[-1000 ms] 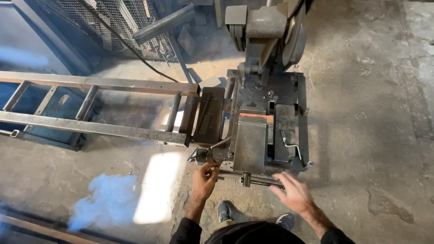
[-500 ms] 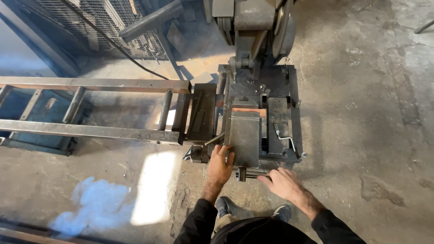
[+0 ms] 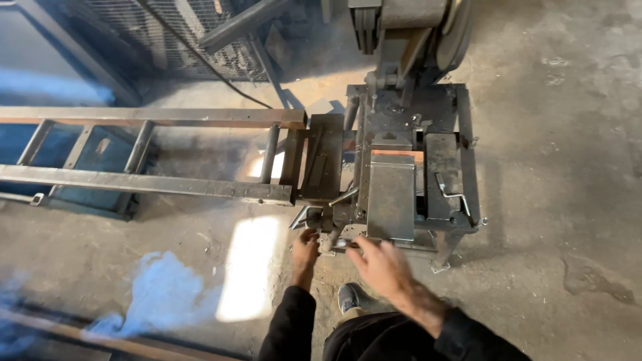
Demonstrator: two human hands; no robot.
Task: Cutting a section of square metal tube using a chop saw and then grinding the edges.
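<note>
A heavy steel cutting machine (image 3: pixel 445 113) stands on the concrete floor, with a flat grey steel plate (image 3: pixel 391 197) lying on its bed. At the machine's front left corner is a small metal clamp handle (image 3: pixel 326 230). My left hand (image 3: pixel 305 249) is closed on that handle from below. Just to its right, my right hand (image 3: pixel 381 264) has its fingers apart, fingertips touching the front edge of the machine beside the handle. Both sleeves are dark.
A long steel roller frame (image 3: pixel 147 184) runs left from the machine. A bent crank (image 3: pixel 451 194) lies on the bed's right side. A mesh fence (image 3: pixel 154 33) and black cable (image 3: pixel 200 67) are behind. My shoe (image 3: pixel 348 297) is below the hands. Bluish smoke (image 3: pixel 154 294) drifts low left.
My right hand left the rod at the machine's front and moved left, up to the handle. My left hand slid down to the front left corner. The view moved closer.
</note>
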